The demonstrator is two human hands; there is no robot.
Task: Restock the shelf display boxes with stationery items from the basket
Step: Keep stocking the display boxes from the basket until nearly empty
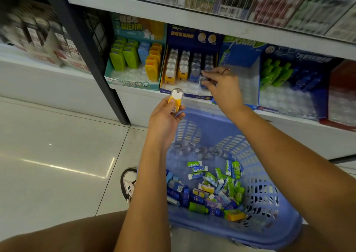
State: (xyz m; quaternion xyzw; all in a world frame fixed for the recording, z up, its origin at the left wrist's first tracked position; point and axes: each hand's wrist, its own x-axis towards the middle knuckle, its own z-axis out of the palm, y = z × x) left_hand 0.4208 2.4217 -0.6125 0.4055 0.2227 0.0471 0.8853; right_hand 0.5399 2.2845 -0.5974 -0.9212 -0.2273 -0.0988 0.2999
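1. Since loose stock is drawn from it, basket (250,236) sits nearest, erasers (196,169) heaped inside.
2. Above it, left hand (163,122) grips a yellow domed piece (175,99), likely staged as next in.
3. Farthest, right hand (221,86) pinches a blue piece (203,79) at Gaspard box (192,95), filling its right row.

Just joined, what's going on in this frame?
A person is restocking a shelf. The right hand pinches a blue clear-domed item at the front of the Gaspard display box. The left hand holds a yellow item of the same kind, waiting. The blue basket below holds more loose stationery.
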